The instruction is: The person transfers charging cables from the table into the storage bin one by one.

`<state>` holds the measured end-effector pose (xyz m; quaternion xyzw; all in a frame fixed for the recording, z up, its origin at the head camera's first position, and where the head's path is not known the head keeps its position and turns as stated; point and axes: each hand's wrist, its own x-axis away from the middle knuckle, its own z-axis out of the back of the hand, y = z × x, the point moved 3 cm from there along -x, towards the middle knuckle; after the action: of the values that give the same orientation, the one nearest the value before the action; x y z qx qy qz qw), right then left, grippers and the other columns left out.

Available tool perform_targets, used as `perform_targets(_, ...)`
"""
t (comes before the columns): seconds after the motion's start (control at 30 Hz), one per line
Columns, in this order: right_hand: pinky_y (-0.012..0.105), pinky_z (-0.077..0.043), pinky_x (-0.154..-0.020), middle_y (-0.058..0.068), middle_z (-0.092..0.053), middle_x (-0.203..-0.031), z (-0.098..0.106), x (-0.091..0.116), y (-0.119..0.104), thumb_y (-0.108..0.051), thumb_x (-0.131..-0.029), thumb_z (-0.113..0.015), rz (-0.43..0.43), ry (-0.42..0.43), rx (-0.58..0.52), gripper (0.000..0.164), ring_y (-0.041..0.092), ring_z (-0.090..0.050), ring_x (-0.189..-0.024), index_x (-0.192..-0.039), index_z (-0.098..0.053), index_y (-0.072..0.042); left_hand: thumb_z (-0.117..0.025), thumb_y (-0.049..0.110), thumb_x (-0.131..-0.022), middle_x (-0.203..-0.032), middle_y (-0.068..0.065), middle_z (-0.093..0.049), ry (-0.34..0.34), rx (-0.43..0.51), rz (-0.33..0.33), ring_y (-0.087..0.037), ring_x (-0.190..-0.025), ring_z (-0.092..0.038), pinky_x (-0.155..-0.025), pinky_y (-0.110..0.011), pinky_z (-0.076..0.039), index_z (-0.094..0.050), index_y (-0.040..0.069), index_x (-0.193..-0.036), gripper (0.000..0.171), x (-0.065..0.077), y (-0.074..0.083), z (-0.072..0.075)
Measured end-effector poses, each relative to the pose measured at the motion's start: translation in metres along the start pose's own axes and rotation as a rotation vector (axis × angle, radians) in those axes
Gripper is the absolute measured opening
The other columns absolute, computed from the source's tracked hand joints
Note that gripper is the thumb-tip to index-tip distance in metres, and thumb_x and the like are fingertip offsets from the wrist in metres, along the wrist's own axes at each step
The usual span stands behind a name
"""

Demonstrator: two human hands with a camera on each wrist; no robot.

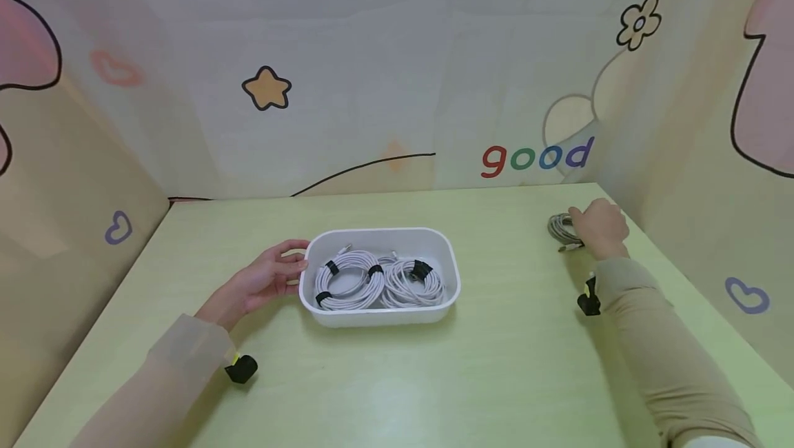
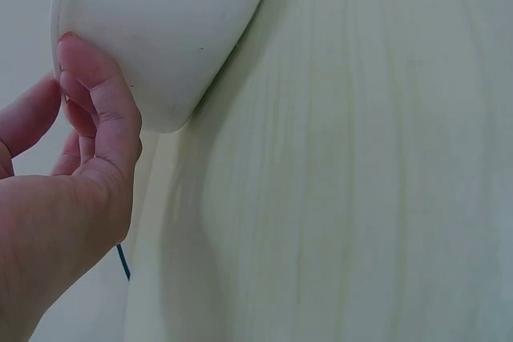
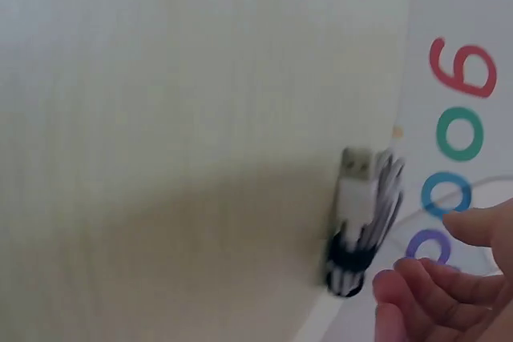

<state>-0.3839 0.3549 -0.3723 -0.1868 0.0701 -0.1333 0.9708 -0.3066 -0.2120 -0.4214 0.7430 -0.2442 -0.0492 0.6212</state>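
Note:
A white plastic tub [image 1: 380, 320] sits mid-table, holding two coils of white cable [image 1: 350, 303] bound with black straps. My left hand [image 1: 263, 279] is at the tub's left end, its loosely bent fingertips touching the wall by the rim; the left wrist view shows the fingers [image 2: 100, 78] against the outer wall. Far to the right, my right hand [image 1: 602, 224] reaches down beside a coiled grey USB cable [image 1: 560, 229]. In the right wrist view the USB plug [image 3: 357, 190] and a black tie show, a little apart from the loosely bent fingers.
The pale wood-look table [image 1: 397, 386] meets a printed cloth backdrop [image 1: 372, 89] at its back and on both sides. Coloured letters reading "good" [image 1: 537, 158] are on the backdrop behind the right hand. A small black device [image 1: 242, 369] hangs at the left wrist.

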Motion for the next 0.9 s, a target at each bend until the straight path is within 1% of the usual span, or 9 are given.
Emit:
perform_targets(0.07, 0.049, -0.047, -0.064, 0.037, -0.056, -0.109, 0.001, 0.000, 0.012, -0.044, -0.097, -0.041, -0.040, -0.045, 0.029, 0.059, 0.050, -0.057, -0.098, -0.107, -0.054, 0.013, -0.051, 0.004, -0.098, -0.105, 0.001, -0.062, -0.001, 0.003, 0.000, -0.013, -0.087, -0.063, -0.075, -0.030, -0.057, -0.037, 0.015, -0.133, 0.039, 0.000, 0.001, 0.000)
perform_targets(0.17, 0.043, -0.046, -0.060, 0.033, -0.057, -0.103, 0.002, 0.002, 0.024, -0.048, -0.096, -0.041, -0.066, -0.090, 0.047, 0.061, 0.042, -0.058, -0.088, -0.100, -0.054, 0.011, -0.052, 0.004, -0.097, -0.105, 0.001, -0.062, -0.005, 0.007, -0.001, -0.013, -0.086, -0.063, -0.075, -0.030, -0.057, -0.037, 0.016, -0.133, 0.040, -0.002, 0.002, 0.000)
perform_targets(0.33, 0.034, -0.041, -0.052, 0.013, -0.058, -0.068, 0.001, 0.006, 0.031, -0.047, -0.094, -0.044, -0.096, -0.164, 0.039, 0.051, 0.023, -0.054, -0.062, -0.076, -0.055, -0.001, -0.052, 0.004, -0.097, -0.105, 0.002, -0.062, 0.001, 0.002, 0.001, -0.013, -0.086, -0.064, -0.075, -0.030, -0.057, -0.038, 0.016, -0.132, 0.039, -0.003, 0.004, 0.000)
perform_targets(0.47, 0.030, -0.040, -0.049, 0.001, -0.053, -0.049, -0.003, 0.007, 0.035, -0.041, -0.091, -0.047, -0.125, -0.206, -0.010, 0.044, 0.015, -0.051, -0.049, -0.069, -0.057, -0.004, -0.051, 0.003, -0.098, -0.103, 0.002, -0.062, 0.004, 0.006, -0.003, -0.012, -0.085, -0.064, -0.075, -0.031, -0.057, -0.039, 0.016, -0.132, 0.039, -0.002, 0.003, 0.000)
perform_targets(0.63, 0.029, -0.040, -0.046, -0.001, -0.052, -0.046, -0.007, 0.005, 0.040, -0.035, -0.088, -0.047, -0.127, -0.193, -0.084, 0.039, 0.013, -0.050, -0.043, -0.064, -0.058, -0.005, -0.050, 0.001, -0.098, -0.100, 0.002, -0.062, -0.009, 0.021, -0.013, -0.012, -0.084, -0.064, -0.075, -0.031, -0.057, -0.039, 0.015, -0.131, 0.037, -0.001, 0.001, -0.001)
perform_targets(0.73, 0.028, -0.042, -0.047, -0.002, -0.053, -0.043, -0.009, 0.004, 0.040, -0.032, -0.087, -0.050, -0.132, -0.158, -0.148, 0.037, 0.013, -0.053, -0.042, -0.063, -0.058, -0.006, -0.050, 0.002, -0.098, -0.100, 0.002, -0.062, -0.010, 0.021, -0.014, -0.012, -0.085, -0.065, -0.075, -0.031, -0.057, -0.039, 0.015, -0.130, 0.037, 0.001, 0.000, -0.001)
perform_targets(0.8, 0.030, -0.043, -0.054, -0.003, -0.054, -0.041, -0.008, 0.003, 0.039, -0.030, -0.086, -0.053, -0.133, -0.110, -0.187, 0.035, 0.014, -0.056, -0.043, -0.066, -0.061, -0.002, -0.050, 0.002, -0.098, -0.101, 0.002, -0.062, -0.014, 0.016, -0.017, -0.012, -0.085, -0.064, -0.075, -0.031, -0.057, -0.039, 0.015, -0.131, 0.037, 0.002, 0.000, 0.000)
perform_targets(0.83, 0.034, -0.046, -0.059, -0.004, -0.054, -0.040, -0.007, 0.002, 0.038, -0.029, -0.086, -0.055, -0.136, -0.084, -0.208, 0.035, 0.013, -0.056, -0.043, -0.070, -0.062, 0.001, -0.050, 0.002, -0.098, -0.101, 0.002, -0.063, -0.013, 0.016, -0.016, -0.012, -0.086, -0.064, -0.075, -0.031, -0.057, -0.039, 0.015, -0.131, 0.037, 0.002, 0.000, 0.000)
perform_targets(0.9, 0.042, -0.048, -0.078, -0.005, -0.054, -0.038, -0.006, 0.001, 0.036, -0.027, -0.086, -0.059, -0.143, -0.050, -0.260, 0.038, 0.013, -0.058, -0.045, -0.084, -0.063, 0.010, -0.050, 0.002, -0.098, -0.101, 0.003, -0.063, -0.012, 0.016, -0.015, -0.012, -0.086, -0.064, -0.075, -0.031, -0.057, -0.038, 0.015, -0.131, 0.037, 0.003, 0.000, 0.000)
